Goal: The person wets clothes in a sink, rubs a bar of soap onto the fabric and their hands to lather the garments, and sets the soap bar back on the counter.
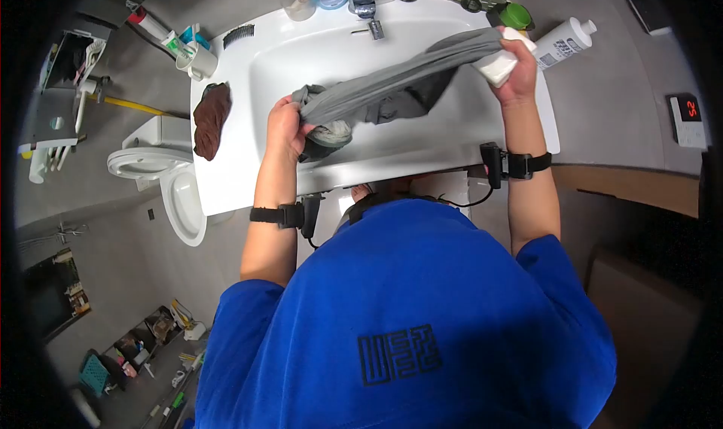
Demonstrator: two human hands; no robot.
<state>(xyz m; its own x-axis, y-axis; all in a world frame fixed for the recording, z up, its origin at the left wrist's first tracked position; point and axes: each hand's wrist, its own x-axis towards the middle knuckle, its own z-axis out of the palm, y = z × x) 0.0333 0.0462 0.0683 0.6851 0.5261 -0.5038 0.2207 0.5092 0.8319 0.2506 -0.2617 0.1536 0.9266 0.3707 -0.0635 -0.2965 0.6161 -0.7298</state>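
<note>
A grey cloth (376,83) is stretched over the white sink (271,60) between my two hands. My left hand (286,128) grips its left end, fingers closed on the bunched fabric. At the right, my right hand (518,71) holds a white block (497,68), which looks like soap, and the cloth's upper right end lies at its fingers. Folds of the cloth hang down inside the basin, with a lighter bunched part below my left hand. A brown bundled cloth (212,120) lies on the sink's left ledge.
Behind the faucet (375,28) stand bottles and jars. A white bottle (563,44) lies at the right rim near a green-lidded container (515,16). A mug (197,62) and a black comb (239,35) are at the left. A toilet (154,158) stands farther left.
</note>
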